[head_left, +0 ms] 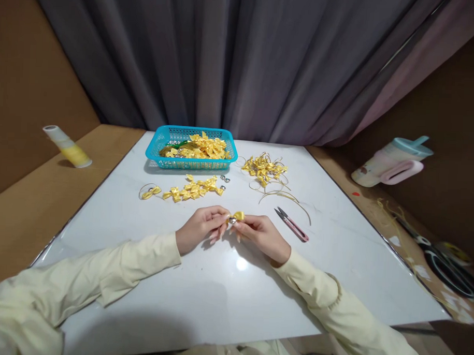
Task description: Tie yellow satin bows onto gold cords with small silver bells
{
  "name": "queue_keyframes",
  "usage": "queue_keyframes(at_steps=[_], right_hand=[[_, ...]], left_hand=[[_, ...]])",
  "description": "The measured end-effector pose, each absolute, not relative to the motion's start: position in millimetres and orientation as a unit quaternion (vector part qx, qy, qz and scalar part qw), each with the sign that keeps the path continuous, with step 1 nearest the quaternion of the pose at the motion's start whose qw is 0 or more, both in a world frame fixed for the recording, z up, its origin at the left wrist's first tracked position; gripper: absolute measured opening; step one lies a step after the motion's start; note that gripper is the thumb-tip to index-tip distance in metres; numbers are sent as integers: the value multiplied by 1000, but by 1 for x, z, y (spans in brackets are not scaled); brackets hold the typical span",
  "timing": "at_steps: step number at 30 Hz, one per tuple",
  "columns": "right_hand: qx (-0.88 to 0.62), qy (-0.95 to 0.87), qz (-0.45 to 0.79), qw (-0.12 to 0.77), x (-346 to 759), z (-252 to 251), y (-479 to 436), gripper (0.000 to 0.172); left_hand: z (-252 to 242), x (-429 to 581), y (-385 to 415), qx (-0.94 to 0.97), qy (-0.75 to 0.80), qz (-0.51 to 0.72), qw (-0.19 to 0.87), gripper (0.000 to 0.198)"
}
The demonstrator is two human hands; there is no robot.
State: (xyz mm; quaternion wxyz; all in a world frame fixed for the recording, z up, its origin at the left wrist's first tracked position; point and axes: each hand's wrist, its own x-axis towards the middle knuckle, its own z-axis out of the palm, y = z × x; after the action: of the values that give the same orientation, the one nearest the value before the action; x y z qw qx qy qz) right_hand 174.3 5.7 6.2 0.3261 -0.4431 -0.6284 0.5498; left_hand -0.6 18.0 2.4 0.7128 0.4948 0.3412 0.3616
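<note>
Bow (pixel 239 215) and metal piece (pixel 232 220), seemingly being joined
Left hand (pixel 204 227) and right hand (pixel 264 235) pinch them, fingertips closed, above the middle of the desk (pixel 225 301); the next move probably calls for a steady grip.

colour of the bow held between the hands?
Yellow; the bow looks glossy. It shows in the head view, the only one.

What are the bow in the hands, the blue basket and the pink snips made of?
Bow: probably satin ribbon, from its glossy sheen. Blue basket: likely smooth moulded plastic, given its perforated walls. Pink snips: dull, pointed blades suggest metal; handle material unclear.
</note>
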Motion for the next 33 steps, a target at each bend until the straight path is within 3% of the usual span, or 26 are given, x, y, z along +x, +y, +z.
queue_keyframes(at_steps=[3, 11, 27, 33], right_hand=[[-437, -636, 546, 326, 176, 8, 6, 42], [-456, -670, 493, 315, 180, 9, 7, 41], [-441, -602, 598, 291, 191, 31, 13, 41], [-447, -621, 566, 306, 187, 28, 11, 34]], left_hand=[[3, -2, 21, 421, 309, 346, 779, 25], [4, -4, 21, 375, 270, 304, 833, 17], [2, -4, 23, 435, 303, 351, 771, 21], [-1, -3, 22, 482, 319, 321, 750, 23]])
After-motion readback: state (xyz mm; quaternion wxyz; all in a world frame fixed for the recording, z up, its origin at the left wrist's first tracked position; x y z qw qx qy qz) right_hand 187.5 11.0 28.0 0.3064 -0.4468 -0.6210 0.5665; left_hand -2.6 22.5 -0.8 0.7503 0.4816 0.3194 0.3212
